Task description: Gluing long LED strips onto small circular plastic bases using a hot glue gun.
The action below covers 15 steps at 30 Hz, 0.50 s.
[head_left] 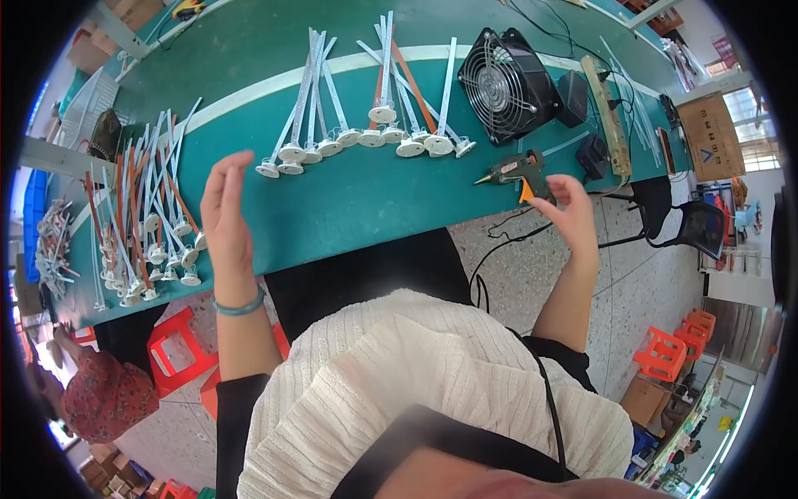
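My left hand (225, 204) is raised over the green table's near edge, fingers stretched out together and holding nothing. At the right, my right hand (572, 214) has its thumb and fingers apart around the grip end of a dark glue gun (514, 169) with an orange trigger; whether they touch it I cannot tell. The gun's nozzle points left. Beyond my hands, a fan-shaped row of metal and brown strips (319, 87) lies on the table, with round white discs (438, 145) at their near ends.
More strips with white discs (154, 224) crowd the table's left end. A black fan (509, 87), black adapters (572, 98) and a power strip (605, 116) are at the right. A cable (482, 266) hangs off the near edge. Another person (108, 395) sits at the lower left near red stools (179, 353).
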### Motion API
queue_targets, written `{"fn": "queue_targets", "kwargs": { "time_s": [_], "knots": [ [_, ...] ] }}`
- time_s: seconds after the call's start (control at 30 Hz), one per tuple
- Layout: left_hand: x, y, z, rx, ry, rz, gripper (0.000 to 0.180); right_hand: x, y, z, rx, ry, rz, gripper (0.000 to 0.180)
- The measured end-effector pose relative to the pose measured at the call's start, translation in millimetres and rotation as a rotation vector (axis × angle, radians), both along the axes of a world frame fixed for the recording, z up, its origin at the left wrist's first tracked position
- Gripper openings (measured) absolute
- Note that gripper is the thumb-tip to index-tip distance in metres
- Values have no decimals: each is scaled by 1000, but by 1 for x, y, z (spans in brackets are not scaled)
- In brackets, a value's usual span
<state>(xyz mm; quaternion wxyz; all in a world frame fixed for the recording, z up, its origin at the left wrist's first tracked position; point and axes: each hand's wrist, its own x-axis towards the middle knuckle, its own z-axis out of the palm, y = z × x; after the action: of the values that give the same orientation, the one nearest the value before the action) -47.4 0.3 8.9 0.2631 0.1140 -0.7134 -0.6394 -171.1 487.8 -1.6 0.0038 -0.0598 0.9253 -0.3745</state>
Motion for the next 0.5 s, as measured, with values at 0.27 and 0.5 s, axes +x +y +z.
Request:
{"fn": "queue_targets", "kwargs": {
  "time_s": [0.27, 0.5],
  "knots": [
    [13, 81, 142, 140, 1074, -1597, 49, -12, 2, -34, 155, -47, 55, 47],
    [19, 106, 170, 302, 1135, -1758, 50, 18, 16, -37, -362, -264, 10, 53]
  ]
}}
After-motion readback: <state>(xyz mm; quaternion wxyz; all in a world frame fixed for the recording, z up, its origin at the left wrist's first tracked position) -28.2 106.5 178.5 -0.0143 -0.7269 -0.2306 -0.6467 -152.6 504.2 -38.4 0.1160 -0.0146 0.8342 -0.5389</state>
